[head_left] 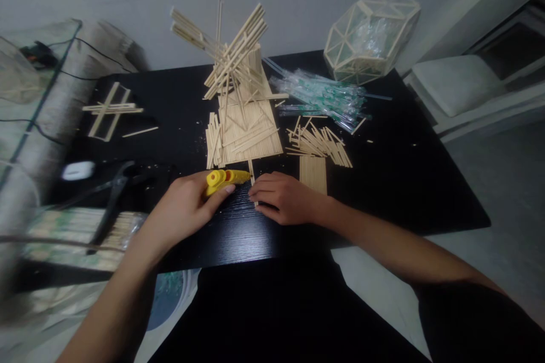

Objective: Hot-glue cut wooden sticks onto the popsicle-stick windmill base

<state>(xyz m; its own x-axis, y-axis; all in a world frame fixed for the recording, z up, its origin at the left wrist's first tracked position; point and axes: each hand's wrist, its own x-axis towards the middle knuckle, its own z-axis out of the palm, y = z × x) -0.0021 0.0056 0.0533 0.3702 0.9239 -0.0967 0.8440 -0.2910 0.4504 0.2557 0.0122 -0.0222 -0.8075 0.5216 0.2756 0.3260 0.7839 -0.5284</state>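
My left hand (187,204) is closed around a yellow glue gun (225,178), its nozzle pointing right at a thin wooden stick (251,172) on the black table (395,181). My right hand (283,197) rests on the table with its fingers curled and pressed on the near end of that stick. Just beyond stands a windmill-like model of wooden sticks (238,68) on a flat panel of sticks (251,136).
Loose short sticks (319,144) and a small stick panel (313,173) lie to the right. Clear plastic wrappers (327,96) and a polyhedron stick frame (370,34) sit at the back right. A stick cross (109,109), black pliers (113,193) and a pack of sticks (80,232) lie left.
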